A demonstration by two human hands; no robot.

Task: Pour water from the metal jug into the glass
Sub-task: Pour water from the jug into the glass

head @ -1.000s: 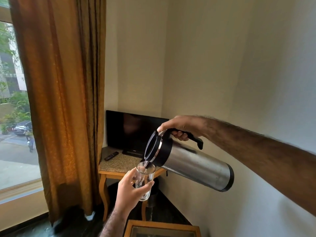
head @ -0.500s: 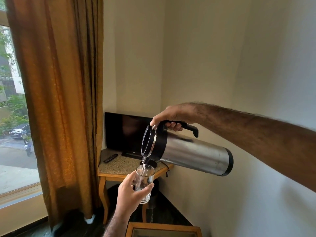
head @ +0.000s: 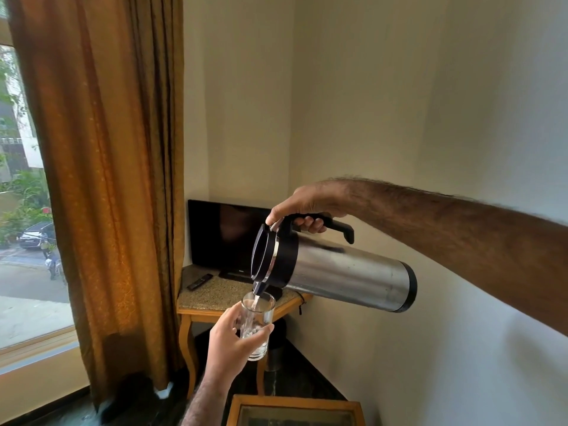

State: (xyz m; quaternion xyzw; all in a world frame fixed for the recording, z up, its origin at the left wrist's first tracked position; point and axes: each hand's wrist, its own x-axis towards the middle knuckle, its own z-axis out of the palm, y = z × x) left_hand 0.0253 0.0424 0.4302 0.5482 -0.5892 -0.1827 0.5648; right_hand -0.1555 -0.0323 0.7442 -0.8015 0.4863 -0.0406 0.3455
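Observation:
The metal jug [head: 344, 272] has a steel body with a black top, lid and base. It lies almost on its side in the air, its spout down at the left. My right hand [head: 307, 207] grips its black handle from above, thumb on the lid lever. A thin stream of water falls from the spout into the clear glass [head: 257, 325] just below. My left hand [head: 229, 339] holds the glass upright from the left side, fingers wrapped around it. Some water shows in the lower part of the glass.
Behind the hands a wooden corner table [head: 215, 298] with a stone top carries a dark TV [head: 224, 238] and a remote [head: 199, 281]. A brown curtain [head: 107, 179] hangs at the left by a window. A glass-topped wooden table [head: 295, 410] sits at the bottom edge.
The jug has tipped further, its base rising toward level, and water now runs steadily into the glass. Both hands have shifted slightly up and left in the view.

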